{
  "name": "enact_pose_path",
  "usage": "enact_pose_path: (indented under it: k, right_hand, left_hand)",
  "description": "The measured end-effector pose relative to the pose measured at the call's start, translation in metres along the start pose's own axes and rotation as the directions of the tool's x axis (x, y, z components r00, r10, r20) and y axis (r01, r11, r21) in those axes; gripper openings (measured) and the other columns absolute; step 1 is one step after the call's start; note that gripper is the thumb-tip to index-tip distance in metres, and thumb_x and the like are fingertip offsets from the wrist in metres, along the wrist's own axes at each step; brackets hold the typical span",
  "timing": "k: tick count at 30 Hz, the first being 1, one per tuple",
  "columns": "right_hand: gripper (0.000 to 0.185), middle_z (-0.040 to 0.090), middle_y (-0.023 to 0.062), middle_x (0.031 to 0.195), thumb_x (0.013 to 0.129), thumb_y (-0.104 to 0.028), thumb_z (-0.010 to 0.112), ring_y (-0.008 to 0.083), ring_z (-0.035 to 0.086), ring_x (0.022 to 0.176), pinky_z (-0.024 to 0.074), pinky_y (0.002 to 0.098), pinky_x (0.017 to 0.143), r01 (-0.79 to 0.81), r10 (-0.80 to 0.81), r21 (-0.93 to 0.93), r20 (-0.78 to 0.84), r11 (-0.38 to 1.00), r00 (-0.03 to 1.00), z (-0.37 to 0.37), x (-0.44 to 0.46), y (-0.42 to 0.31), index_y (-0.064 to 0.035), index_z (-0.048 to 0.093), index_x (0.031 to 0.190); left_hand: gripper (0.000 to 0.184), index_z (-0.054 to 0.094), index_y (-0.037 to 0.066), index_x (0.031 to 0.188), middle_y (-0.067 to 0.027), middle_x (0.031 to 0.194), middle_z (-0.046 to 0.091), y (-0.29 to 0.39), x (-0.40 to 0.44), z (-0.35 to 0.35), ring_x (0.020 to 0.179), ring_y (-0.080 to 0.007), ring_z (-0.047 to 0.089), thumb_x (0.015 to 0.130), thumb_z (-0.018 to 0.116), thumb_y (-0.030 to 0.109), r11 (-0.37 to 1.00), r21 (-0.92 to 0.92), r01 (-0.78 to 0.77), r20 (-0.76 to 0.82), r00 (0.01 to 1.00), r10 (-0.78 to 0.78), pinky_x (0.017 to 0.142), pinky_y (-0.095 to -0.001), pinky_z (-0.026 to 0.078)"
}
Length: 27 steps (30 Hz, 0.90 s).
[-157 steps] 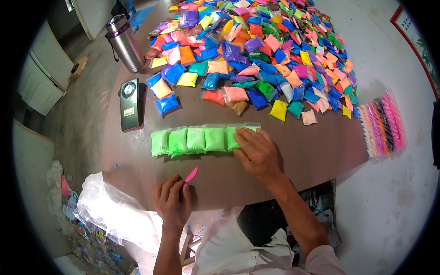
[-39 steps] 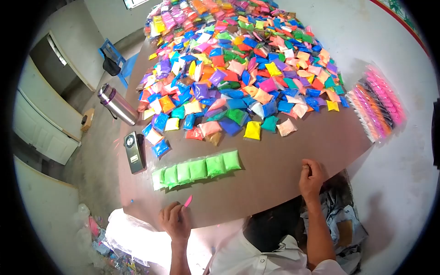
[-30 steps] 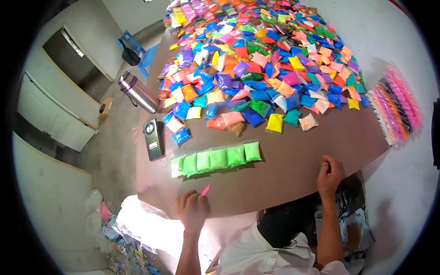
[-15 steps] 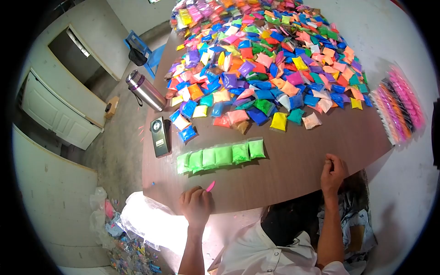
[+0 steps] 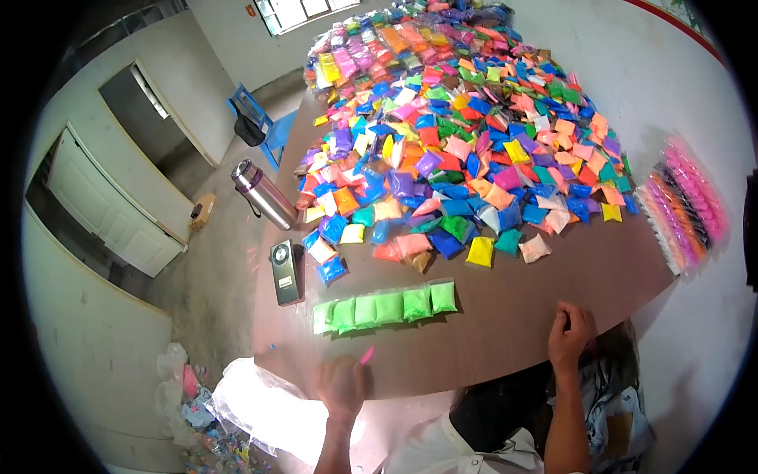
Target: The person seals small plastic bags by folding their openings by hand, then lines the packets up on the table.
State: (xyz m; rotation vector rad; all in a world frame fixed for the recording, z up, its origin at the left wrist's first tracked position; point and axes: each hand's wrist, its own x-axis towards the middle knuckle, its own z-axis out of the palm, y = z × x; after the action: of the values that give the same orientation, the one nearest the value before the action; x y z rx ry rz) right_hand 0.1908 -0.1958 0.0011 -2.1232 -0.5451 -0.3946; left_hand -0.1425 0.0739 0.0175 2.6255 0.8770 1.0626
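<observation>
My left hand (image 5: 342, 386) rests closed at the near edge of the brown table (image 5: 466, 347). A small, pointed pink piece (image 5: 367, 355) sticks out from its fingers; its kind is unclear, and the part inside the hand is hidden. Just beyond lies a row of several bright green packets (image 5: 388, 308), side by side and slightly overlapping. Farther right, my right hand (image 5: 570, 338) lies by the table edge with fingers curled in. Nothing shows in it.
A heap of colorful packets (image 5: 474, 174) covers the far table. At left stand a steel thermos (image 5: 267, 197) and a black device with a round dial (image 5: 286, 272). Strips of pink, orange and black packets (image 5: 685, 205) lie at right. Clear plastic (image 5: 257, 399) hangs below the left edge.
The camera has tilted up, so everything sits lower in view and more of the far heap and a window show. Both hands have stayed nearly in place on the table.
</observation>
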Motion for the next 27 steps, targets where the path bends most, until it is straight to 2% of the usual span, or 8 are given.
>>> enact_pose_path:
  k: [7, 10, 13, 14, 17, 20, 22, 27]
  right_hand:
    - [0.012, 0.069, 0.0153, 0.098, 0.094, 0.000, 0.060, 0.0313, 0.065, 0.092, 0.0523, 0.0414, 0.084, 0.037, -0.037, -0.002, -0.003, 0.999, 0.999, -0.004, 0.002, -0.010, 0.0011, 0.070, 0.101]
    - [0.012, 0.069, 0.0162, 0.099, 0.093, 0.000, 0.060, 0.0326, 0.066, 0.093, 0.0532, 0.0412, 0.084, 0.026, -0.026, 0.000, -0.003, 1.000, 1.000, -0.006, 0.003, -0.012, 0.0014, 0.070, 0.100]
    - [0.012, 0.070, 0.0170, 0.100, 0.093, 0.001, 0.061, 0.0340, 0.067, 0.092, 0.0543, 0.0410, 0.083, 0.024, -0.024, 0.000, 0.000, 1.000, 1.000, -0.005, 0.002, -0.008, 0.0013, 0.070, 0.100]
    - [0.012, 0.070, 0.0173, 0.100, 0.093, 0.001, 0.061, 0.0347, 0.068, 0.092, 0.0548, 0.0409, 0.082, 0.030, -0.030, 0.007, 0.002, 1.000, 1.000, -0.004, 0.002, -0.005, 0.0013, 0.070, 0.101]
    - [0.012, 0.070, 0.0176, 0.099, 0.093, 0.000, 0.061, 0.0352, 0.069, 0.093, 0.0552, 0.0415, 0.082, 0.019, -0.020, 0.040, 0.017, 0.999, 1.000, -0.003, 0.003, -0.002, 0.0015, 0.070, 0.100]
    - [0.012, 0.070, 0.0181, 0.097, 0.093, 0.001, 0.060, 0.0352, 0.069, 0.092, 0.0553, 0.0418, 0.082, 0.045, -0.045, 0.032, 0.000, 0.998, 0.999, -0.003, 0.003, -0.001, 0.0023, 0.069, 0.100]
    - [0.012, 0.070, 0.0186, 0.096, 0.093, 0.001, 0.060, 0.0358, 0.069, 0.091, 0.0554, 0.0425, 0.081, 0.032, -0.031, 0.053, -0.006, 0.998, 0.999, -0.003, 0.004, -0.001, 0.0025, 0.069, 0.100]
    - [0.010, 0.070, 0.0198, 0.094, 0.092, 0.000, 0.060, 0.0375, 0.069, 0.087, 0.0557, 0.0441, 0.079, -0.003, 0.001, 0.074, 0.016, 0.997, 1.000, -0.006, 0.008, -0.007, 0.0028, 0.068, 0.098]
  left_hand:
    - [0.008, 0.070, 0.003, 0.093, -0.0133, 0.098, 0.072, 0.003, 0.004, -0.004, 0.086, -0.0335, 0.065, 0.086, 0.074, 0.003, 1.000, -0.023, -0.010, 0.018, 1.000, 0.011, 0.078, -0.0432, 0.052]
    - [0.006, 0.069, 0.001, 0.093, -0.0127, 0.096, 0.072, -0.014, -0.011, 0.001, 0.086, -0.0270, 0.066, 0.089, 0.073, 0.002, 0.993, -0.119, 0.004, -0.043, 0.999, -0.009, 0.077, -0.0376, 0.053]
    - [0.003, 0.069, 0.000, 0.092, -0.0130, 0.095, 0.070, -0.016, -0.013, -0.001, 0.082, -0.0221, 0.064, 0.091, 0.071, 0.000, 0.773, -0.490, 0.403, -0.029, 0.879, -0.476, 0.072, -0.0331, 0.050]
    - [0.003, 0.069, -0.001, 0.094, -0.0135, 0.095, 0.070, -0.015, -0.001, -0.001, 0.082, -0.0238, 0.065, 0.092, 0.071, 0.001, 0.841, -0.427, 0.332, -0.115, 0.903, -0.414, 0.075, -0.0338, 0.052]
    - [0.003, 0.069, -0.001, 0.095, -0.0139, 0.096, 0.070, 0.006, 0.053, -0.012, 0.086, -0.0247, 0.067, 0.092, 0.070, 0.000, 0.915, -0.317, 0.251, -0.104, 0.949, -0.296, 0.078, -0.0336, 0.053]
    - [0.006, 0.071, -0.002, 0.097, -0.0097, 0.093, 0.071, 0.025, 0.117, 0.004, 0.080, -0.0155, 0.065, 0.096, 0.070, 0.005, 0.934, -0.311, 0.173, -0.071, 0.976, -0.204, 0.071, -0.0300, 0.054]
    - [0.006, 0.071, -0.001, 0.096, -0.0111, 0.088, 0.072, 0.028, 0.161, 0.031, 0.076, -0.0169, 0.066, 0.094, 0.073, 0.004, 0.945, -0.301, -0.130, -0.131, 0.987, 0.094, 0.069, -0.0301, 0.054]
    - [0.008, 0.070, 0.003, 0.093, -0.0114, 0.086, 0.073, 0.059, 0.282, 0.099, 0.073, -0.0229, 0.069, 0.090, 0.077, 0.006, 0.918, -0.321, -0.234, -0.069, 0.972, 0.224, 0.067, -0.0336, 0.055]
